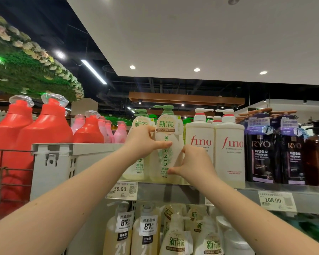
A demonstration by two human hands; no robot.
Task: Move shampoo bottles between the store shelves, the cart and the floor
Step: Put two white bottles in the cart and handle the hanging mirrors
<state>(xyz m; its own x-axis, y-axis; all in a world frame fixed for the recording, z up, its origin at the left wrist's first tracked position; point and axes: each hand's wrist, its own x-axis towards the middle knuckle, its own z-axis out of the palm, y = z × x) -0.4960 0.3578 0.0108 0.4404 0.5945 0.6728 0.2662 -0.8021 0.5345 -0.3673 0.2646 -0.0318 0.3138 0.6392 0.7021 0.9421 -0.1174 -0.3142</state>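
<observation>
Both hands (173,155) grip green-capped bottle (167,153) beside Fino bottles (228,150)

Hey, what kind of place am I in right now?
Most likely a supermarket's hair-care aisle: shelves lined with pump bottles like the Fino conditioner, price tags on the shelf edge, and both hands on a Super Mild bottle.

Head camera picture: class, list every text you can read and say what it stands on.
"SUPER MILD", partly covered: green-pump bottle gripped by left hand and right hand.
"fino": white bottles.
"RYO": dark bottles.
"59.90": shelf tag.
"108.00": shelf tag.
"87%": lower bottles' tags.
Smaller print: unreadable.
</observation>
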